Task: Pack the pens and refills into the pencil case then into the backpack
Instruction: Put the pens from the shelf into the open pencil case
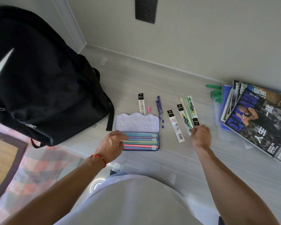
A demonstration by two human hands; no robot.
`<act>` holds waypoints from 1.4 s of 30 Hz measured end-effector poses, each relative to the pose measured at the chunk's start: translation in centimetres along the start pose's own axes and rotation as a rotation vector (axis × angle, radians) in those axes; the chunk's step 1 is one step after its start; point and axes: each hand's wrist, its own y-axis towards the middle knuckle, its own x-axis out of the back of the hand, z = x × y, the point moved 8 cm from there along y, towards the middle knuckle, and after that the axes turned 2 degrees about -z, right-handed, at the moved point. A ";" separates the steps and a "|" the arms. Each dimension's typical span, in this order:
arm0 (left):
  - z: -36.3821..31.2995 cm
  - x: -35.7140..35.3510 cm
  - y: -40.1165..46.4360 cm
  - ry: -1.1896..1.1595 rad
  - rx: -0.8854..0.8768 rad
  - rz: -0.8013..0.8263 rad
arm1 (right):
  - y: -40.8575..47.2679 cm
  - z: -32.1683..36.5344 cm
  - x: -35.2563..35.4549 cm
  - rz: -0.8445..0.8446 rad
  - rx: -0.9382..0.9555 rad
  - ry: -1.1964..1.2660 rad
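Backpack: black, zipped, standing well left of and beyond the left hand; last stop for the case.
Left hand: fingers straight and relaxed, resting on the left end of the tray and the pencils; grasps nothing. Best used as a steadying press while the other hand loads.
Case: tin, open; lid laid flat just beyond the left fingers, tray under them, filled with pastel pencils.
Sharpener: pink, beyond the lid.
Refill packs: one beside the sharpener; one between the two hands; one just left of the right hand.
Purple pens: loose, beyond the tray's right end; two small caps nearby.
Right hand: fingers curled, pinching the near end of the green refills.
Step, judged: carry the green refills left to the tray, turn them parallel to the pencils, lay them flat on top so the lid can close.
Magazines: stacked well right of the right hand, not needed.
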 end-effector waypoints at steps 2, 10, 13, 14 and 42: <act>-0.3 0.4 0.2 -0.036 0.029 -0.024 | -1.0 0.2 0.3 -0.024 -0.003 0.098; -4.0 -2.5 2.3 -0.755 0.394 0.133 | -14.4 9.5 -2.7 0.356 0.217 0.481; -4.2 -2.9 2.5 -1.058 0.508 0.087 | -17.7 11.9 -4.6 0.504 0.303 0.457; -3.9 -2.8 2.7 -0.985 0.463 0.088 | -18.1 12.1 -4.7 0.509 0.311 0.447; -2.4 -4.5 2.2 0.217 -0.349 0.238 | -6.8 12.2 -3.0 0.191 0.184 0.007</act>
